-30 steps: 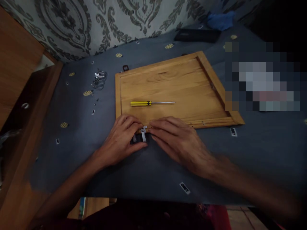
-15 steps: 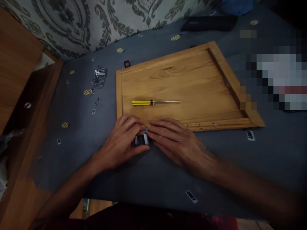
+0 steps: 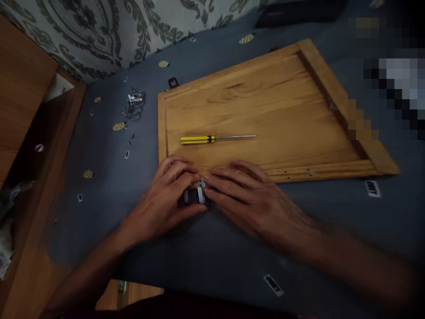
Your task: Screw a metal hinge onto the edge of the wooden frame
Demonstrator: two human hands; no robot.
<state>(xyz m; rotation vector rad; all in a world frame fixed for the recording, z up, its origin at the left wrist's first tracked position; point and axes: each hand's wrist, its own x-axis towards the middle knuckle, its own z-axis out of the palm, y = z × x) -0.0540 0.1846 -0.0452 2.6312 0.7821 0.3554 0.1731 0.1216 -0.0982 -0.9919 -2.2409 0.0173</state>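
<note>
At the near edge of the wooden framed panel (image 3: 245, 102), a small metal fitting (image 3: 201, 192) with a silver plate and a dark body sits between my hands. The fingers of my left hand (image 3: 169, 190) bend over the panel rail and its thumb lies below the fitting, closing on it. My right hand (image 3: 245, 195) lies with its fingers stretched out along the rail, its fingertips touching the fitting's right side; its thumb is hidden. A yellow-and-black screwdriver (image 3: 206, 139) rests on the panel just beyond both hands, its shaft pointing right.
Several metal parts (image 3: 134, 104) lie in a pile left of the panel, with small screws (image 3: 131, 139) nearby. A dark brown loop-shaped piece (image 3: 173, 83) is by the panel's far-left corner. A black case (image 3: 299, 13) stands at the back; a wooden cabinet (image 3: 26, 66) borders the left.
The view has shifted slightly, so the panel looks larger and extends farther right. Both hands stay at the fitting; my right fingers are somewhat more spread.
</note>
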